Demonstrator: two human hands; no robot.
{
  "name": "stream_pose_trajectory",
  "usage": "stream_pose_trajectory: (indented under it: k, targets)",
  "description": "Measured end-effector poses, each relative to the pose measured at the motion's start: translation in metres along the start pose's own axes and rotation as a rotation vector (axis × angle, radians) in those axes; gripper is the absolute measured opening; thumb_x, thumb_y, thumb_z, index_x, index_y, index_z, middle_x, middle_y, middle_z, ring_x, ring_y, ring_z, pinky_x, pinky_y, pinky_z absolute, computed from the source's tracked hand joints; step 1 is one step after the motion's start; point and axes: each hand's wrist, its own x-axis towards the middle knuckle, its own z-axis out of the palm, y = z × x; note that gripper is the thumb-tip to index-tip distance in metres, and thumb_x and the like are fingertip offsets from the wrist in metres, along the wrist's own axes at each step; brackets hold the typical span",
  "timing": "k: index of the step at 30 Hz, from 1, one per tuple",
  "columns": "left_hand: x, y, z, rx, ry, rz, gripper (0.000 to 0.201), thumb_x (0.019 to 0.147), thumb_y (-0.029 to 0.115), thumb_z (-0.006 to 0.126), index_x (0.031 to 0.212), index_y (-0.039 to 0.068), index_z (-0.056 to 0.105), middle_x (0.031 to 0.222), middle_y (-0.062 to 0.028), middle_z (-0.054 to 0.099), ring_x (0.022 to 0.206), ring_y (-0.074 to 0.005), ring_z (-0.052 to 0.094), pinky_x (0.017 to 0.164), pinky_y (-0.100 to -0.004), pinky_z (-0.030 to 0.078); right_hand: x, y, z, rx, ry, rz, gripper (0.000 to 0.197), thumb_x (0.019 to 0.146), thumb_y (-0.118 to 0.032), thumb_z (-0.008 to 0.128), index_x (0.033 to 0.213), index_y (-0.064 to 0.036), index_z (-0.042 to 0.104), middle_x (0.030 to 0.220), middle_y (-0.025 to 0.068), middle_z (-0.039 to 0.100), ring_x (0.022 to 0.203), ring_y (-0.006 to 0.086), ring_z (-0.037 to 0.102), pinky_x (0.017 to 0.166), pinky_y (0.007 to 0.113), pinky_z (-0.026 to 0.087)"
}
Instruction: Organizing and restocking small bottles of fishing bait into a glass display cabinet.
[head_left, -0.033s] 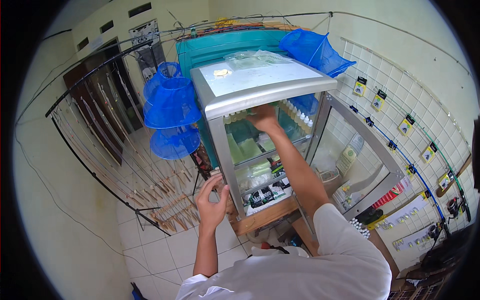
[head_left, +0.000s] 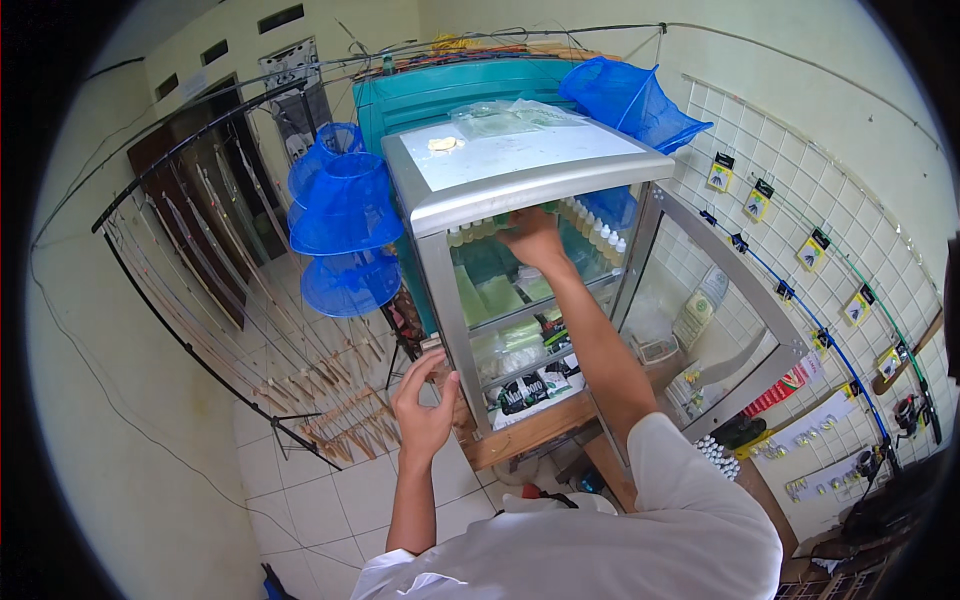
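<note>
My right arm reaches through the open front of a glass display cabinet (head_left: pixel 540 190) with a silver frame. Inside, at the upper level, my right hand (head_left: pixel 533 240) is closed on a green cloth (head_left: pixel 549 207), partly hidden by the hand and the frame. Small white-capped bottles (head_left: pixel 605 235) line the right side of that level, with more by its left side. My left hand (head_left: pixel 425 398) is empty, thumb and fingers apart, beside the cabinet's lower left post; whether its fingertips touch the cabinet, I cannot tell.
The cabinet's glass door (head_left: pixel 715 310) stands swung out to the right. Blue mesh nets (head_left: pixel 345 215) hang at the left, near a rack of fishing rods (head_left: pixel 190 340). A white wall grid (head_left: pixel 790 215) holds small packets. Plastic bags (head_left: pixel 515 118) lie on the cabinet top.
My right hand has shifted slightly to the right inside the cabinet, with more of the green cloth showing behind it. My left hand stays where it was.
</note>
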Motion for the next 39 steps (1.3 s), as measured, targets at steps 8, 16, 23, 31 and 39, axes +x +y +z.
stream_pose_trajectory:
  k: [8,16,23,31,39]
  targets:
    - [-0.043,0.041,0.012,-0.113,-0.161,-0.016,0.024,0.085,0.001,0.074,0.108,-0.002,0.07,0.105,-0.0134,0.073,0.097,-0.0219,0.07,0.088,-0.0328,0.053,-0.204,-0.042,-0.123,0.974,0.061,0.321,0.014,0.09,-0.002,0.071,0.089,-0.0032,0.057,0.083,0.0002,0.062,0.074,0.0059,0.057,0.065,0.024,0.047]
    - [-0.099,0.074,0.048,-0.325,-0.453,-0.07,0.024,0.085,0.002,0.075,0.109,-0.001,0.07,0.102,-0.0098,0.075,0.092,-0.0173,0.071,0.086,-0.0303,0.054,-0.376,-0.038,-0.225,0.908,0.26,0.47,0.008,0.092,-0.001,0.066,0.088,-0.004,0.059,0.081,0.0013,0.062,0.07,0.0072,0.056,0.059,0.022,0.045]
    - [-0.139,0.1,0.072,-0.419,-0.584,-0.082,0.026,0.085,0.001,0.075,0.11,-0.001,0.071,0.105,-0.01,0.075,0.094,-0.0187,0.071,0.086,-0.031,0.055,-0.421,0.015,-0.224,0.693,0.773,0.765,0.025,0.101,-0.023,0.053,0.114,-0.0038,0.062,0.105,0.0062,0.066,0.088,0.0126,0.059,0.073,0.026,0.046]
    - [-0.153,0.119,0.075,-0.481,-0.665,-0.064,0.024,0.085,0.0,0.074,0.108,0.0,0.071,0.103,-0.0112,0.075,0.094,-0.0204,0.071,0.085,-0.0318,0.055,-0.423,0.004,-0.201,0.863,0.506,0.796,0.056,0.104,-0.04,0.048,0.141,0.0013,0.051,0.134,0.0105,0.058,0.116,0.0205,0.056,0.092,0.037,0.044]
    - [-0.147,0.115,0.074,-0.617,-0.658,-0.173,0.033,0.087,0.004,0.076,0.118,0.0,0.067,0.119,-0.0109,0.069,0.106,-0.0204,0.066,0.089,-0.0329,0.056,-0.424,-0.018,-0.176,0.95,0.446,0.776,0.044,0.105,-0.032,0.047,0.134,0.0003,0.057,0.122,0.0086,0.064,0.108,0.0192,0.061,0.089,0.035,0.047]
